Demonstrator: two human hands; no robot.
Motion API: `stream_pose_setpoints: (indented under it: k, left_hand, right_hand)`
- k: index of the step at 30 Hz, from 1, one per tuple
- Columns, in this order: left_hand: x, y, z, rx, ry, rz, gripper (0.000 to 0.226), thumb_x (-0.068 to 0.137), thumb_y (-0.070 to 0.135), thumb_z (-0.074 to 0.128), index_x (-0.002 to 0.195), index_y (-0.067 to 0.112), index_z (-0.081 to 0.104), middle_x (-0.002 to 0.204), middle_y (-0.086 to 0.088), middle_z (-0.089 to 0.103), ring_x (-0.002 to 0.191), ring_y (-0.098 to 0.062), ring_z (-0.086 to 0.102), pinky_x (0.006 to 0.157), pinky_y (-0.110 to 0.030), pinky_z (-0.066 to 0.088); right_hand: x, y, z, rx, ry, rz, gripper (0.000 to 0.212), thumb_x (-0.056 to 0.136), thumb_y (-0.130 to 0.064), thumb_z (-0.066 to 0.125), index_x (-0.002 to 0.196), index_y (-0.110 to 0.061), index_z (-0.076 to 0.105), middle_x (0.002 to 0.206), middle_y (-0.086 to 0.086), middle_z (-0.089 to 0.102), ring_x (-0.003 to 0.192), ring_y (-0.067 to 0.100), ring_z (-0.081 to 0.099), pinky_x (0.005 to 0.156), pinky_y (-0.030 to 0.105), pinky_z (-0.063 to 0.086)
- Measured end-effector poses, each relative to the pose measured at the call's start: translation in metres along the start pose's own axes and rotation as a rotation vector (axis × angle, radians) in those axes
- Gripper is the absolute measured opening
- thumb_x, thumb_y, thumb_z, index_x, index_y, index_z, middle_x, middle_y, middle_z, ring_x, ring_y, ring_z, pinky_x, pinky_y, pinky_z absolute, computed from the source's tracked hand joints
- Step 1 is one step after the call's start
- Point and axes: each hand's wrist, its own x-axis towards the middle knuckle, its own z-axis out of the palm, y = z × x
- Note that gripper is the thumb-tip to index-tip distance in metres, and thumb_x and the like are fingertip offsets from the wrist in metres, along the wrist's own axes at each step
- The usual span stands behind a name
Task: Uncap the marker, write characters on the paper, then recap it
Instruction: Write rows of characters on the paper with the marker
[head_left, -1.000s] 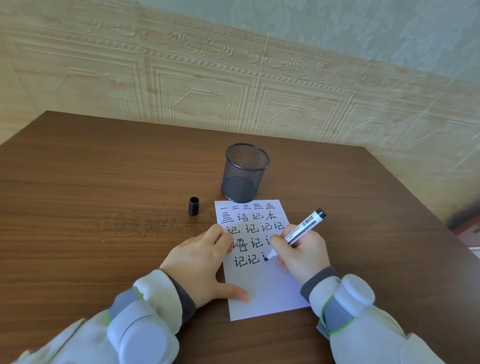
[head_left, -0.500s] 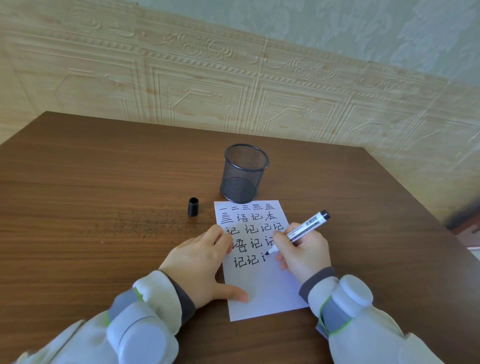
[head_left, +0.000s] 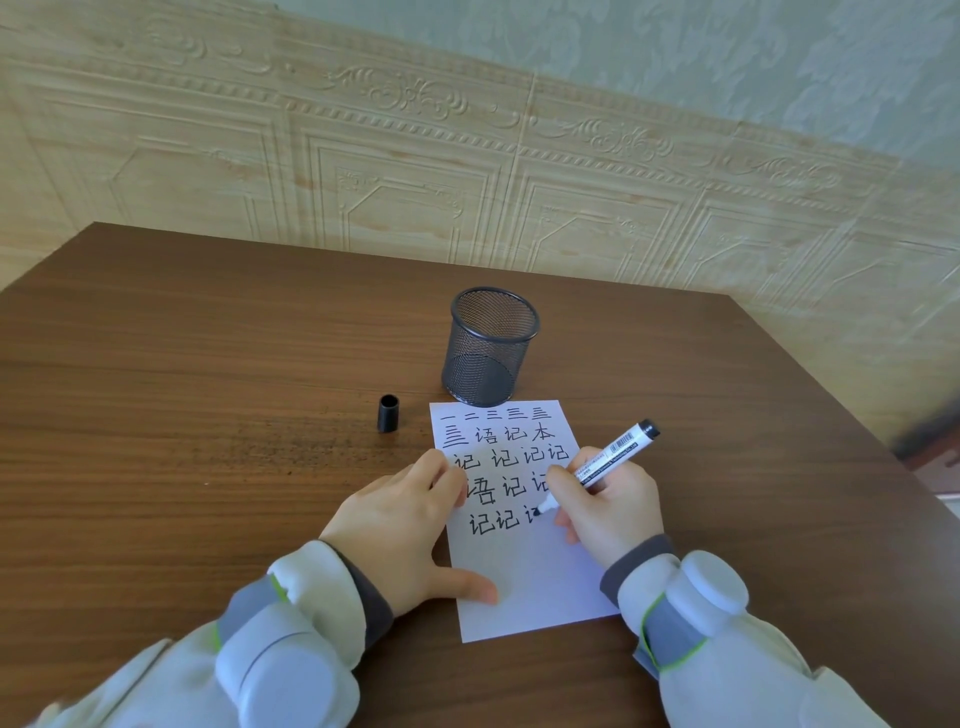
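One white-barrelled marker with a black end (head_left: 602, 464) is pinched in the right hand (head_left: 608, 506), fingers curled round the barrel, tip down on the white sheet of paper (head_left: 524, 571) at the fifth row of black characters, w/ the third character of that row partly drawn. Marker slants up and to the right, away from the person. The left hand (head_left: 402, 525) lies flat, fingers relaxed and spread, gripping nothing; fingertips and thumb press the paper's left edge to pin it. The lower third of the sheet is blank. The small black cap (head_left: 388, 413) stands upright on the brown wood-grain table (head_left: 182, 415), just left of the paper's top corner, apart from both hands. A black wire-mesh pen cup (head_left: 491, 348) stands at the paper's far edge, touching or nearly so.

Judgement: writing step underway, recapping not yet done. To do it well: keep the left hand pressing so the sheet can't slide, light even strokes, and keep the palm off wet ink.
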Motion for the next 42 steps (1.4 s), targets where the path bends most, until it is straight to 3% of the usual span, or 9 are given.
stream_pose_setpoints:
  k: [17, 30, 42]
  left_hand:
    - [0.000, -0.001, -0.001, 0.006, -0.001, 0.011, 0.076, 0.061, 0.077, 0.058, 0.116, 0.029, 0.036, 0.121, 0.014, 0.034, 0.092, -0.005, 0.038, 0.075, -0.019, 0.031]
    - [0.002, -0.001, 0.002, 0.000, 0.008, 0.015, 0.077, 0.061, 0.077, 0.058, 0.116, 0.029, 0.036, 0.122, 0.014, 0.034, 0.097, -0.006, 0.042, 0.074, -0.018, 0.031]
    - [0.003, -0.002, 0.004, -0.012, 0.008, 0.023, 0.076, 0.060, 0.077, 0.059, 0.115, 0.029, 0.037, 0.120, 0.014, 0.034, 0.096, -0.006, 0.042, 0.073, -0.019, 0.031]
  right_hand:
    - [0.001, 0.003, 0.000, -0.033, -0.019, -0.022, 0.034, 0.081, -0.003, 0.060, 0.050, -0.009, 0.047, 0.041, 0.004, 0.051, 0.032, 0.006, 0.047, 0.039, 0.019, 0.039]
    - [0.007, 0.010, 0.000, -0.044, 0.071, -0.039, 0.035, 0.080, -0.003, 0.058, 0.050, -0.010, 0.040, 0.031, -0.009, 0.043, 0.032, 0.004, 0.044, 0.039, 0.012, 0.035]
    - [0.009, 0.009, -0.004, 0.134, 0.154, 0.083, 0.025, 0.084, -0.009, 0.056, 0.060, -0.001, 0.056, 0.038, -0.001, 0.048, 0.036, 0.010, 0.042, 0.046, 0.024, 0.038]
